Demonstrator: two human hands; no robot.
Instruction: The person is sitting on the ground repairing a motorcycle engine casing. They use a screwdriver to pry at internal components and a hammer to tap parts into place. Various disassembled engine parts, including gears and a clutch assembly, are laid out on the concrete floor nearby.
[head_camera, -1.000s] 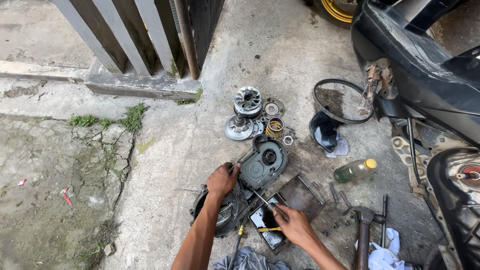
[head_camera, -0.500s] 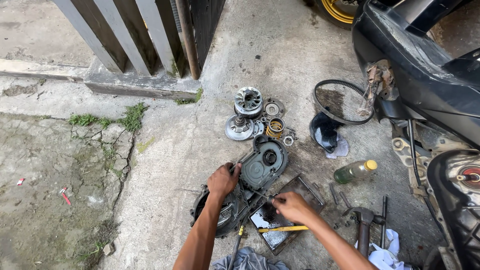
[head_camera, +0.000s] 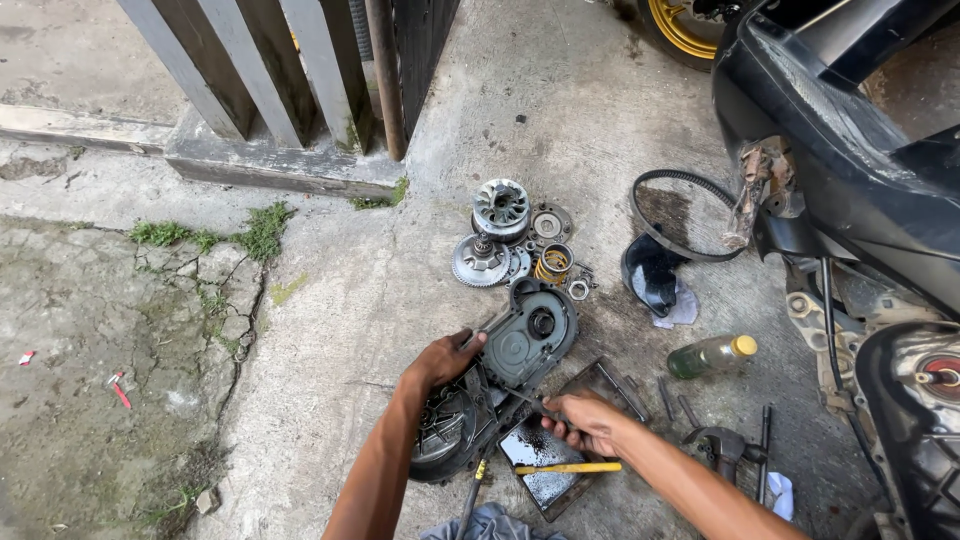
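My left hand (head_camera: 440, 360) grips the black engine cover (head_camera: 500, 375) rim; looks heavy, stiff, prob. greasy (edge's safest). Right hand (head_camera: 585, 422), beside it, fingers closed round a thin tool.

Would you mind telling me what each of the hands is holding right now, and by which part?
The left hand grips the dark engine cover by its left edge. The right hand closes around a thin tool near its handle end; what tool it is cannot be told.

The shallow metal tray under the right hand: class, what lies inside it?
The tray holds dark, shiny liquid, with a yellow-handled tool lying across it. The right hand covers its upper part.
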